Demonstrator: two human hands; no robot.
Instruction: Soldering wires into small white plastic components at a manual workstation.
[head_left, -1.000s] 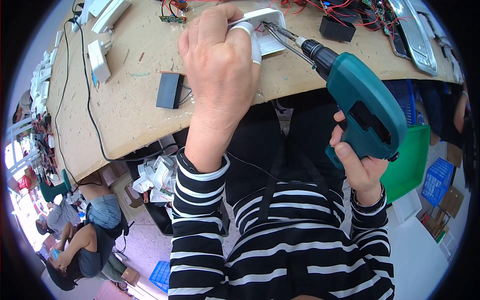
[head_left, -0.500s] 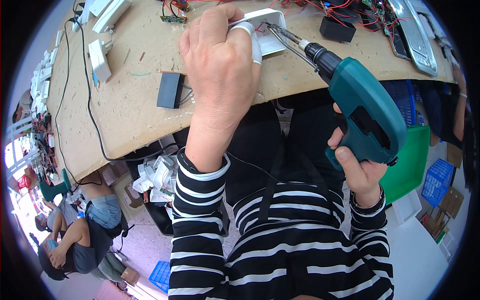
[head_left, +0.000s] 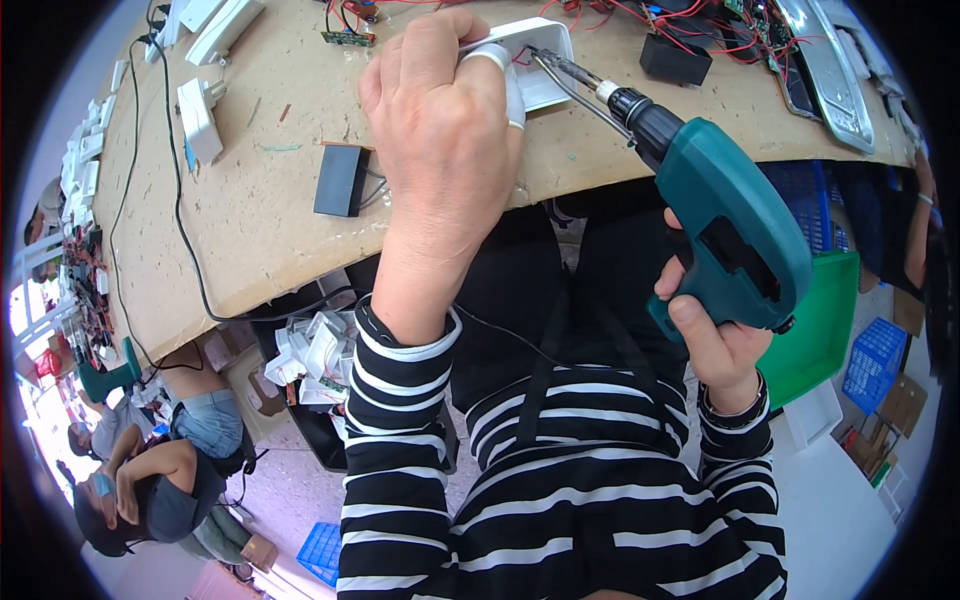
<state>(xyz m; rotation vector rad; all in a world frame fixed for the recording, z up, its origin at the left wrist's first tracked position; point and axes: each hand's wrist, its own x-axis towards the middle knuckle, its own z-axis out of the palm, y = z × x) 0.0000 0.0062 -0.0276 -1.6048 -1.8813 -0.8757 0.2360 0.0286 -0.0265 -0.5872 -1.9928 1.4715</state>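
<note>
Head view | left hand (head_left: 445, 130) clamped over white plastic housing (head_left: 535, 60), top centre, hiding most of it | right hand (head_left: 715, 335) fisted on teal cordless screwdriver (head_left: 720, 215), bit in housing | 1 black box (head_left: 340, 180) left of hand | workbench (head_left: 250, 220)

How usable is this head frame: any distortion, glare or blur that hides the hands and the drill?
Head view: strong fisheye, the workbench edge bows and the corners go black; even daylight, no harsh glare; left hand and right hand with the teal drill are sharp, though the left hand covers most of the white housing; the rim is squeezed and dim.
</note>
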